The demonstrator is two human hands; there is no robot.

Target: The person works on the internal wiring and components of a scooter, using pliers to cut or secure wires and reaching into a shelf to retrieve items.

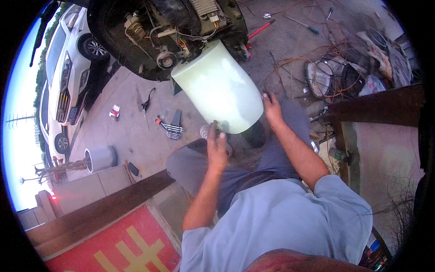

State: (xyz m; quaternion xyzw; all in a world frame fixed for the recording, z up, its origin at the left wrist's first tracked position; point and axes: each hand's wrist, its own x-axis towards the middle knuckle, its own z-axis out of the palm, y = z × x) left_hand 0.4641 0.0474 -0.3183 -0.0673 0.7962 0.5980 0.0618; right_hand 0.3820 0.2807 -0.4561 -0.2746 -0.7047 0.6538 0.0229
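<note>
A smooth, pale green-white curved panel is tilted above my lap. Its upper end meets the underside of a dark vehicle body with exposed wires and a round part. I have my left hand on the panel's lower left edge, fingertips against its surface. My right hand grips the right edge, its fingers partly hidden. What lies behind the panel cannot be seen.
On the ground at left lie a wrench set, a black lever and a small red-white packet. A screwdriver and tangled cables lie at far right. White cars stand beyond; a dark beam is at right.
</note>
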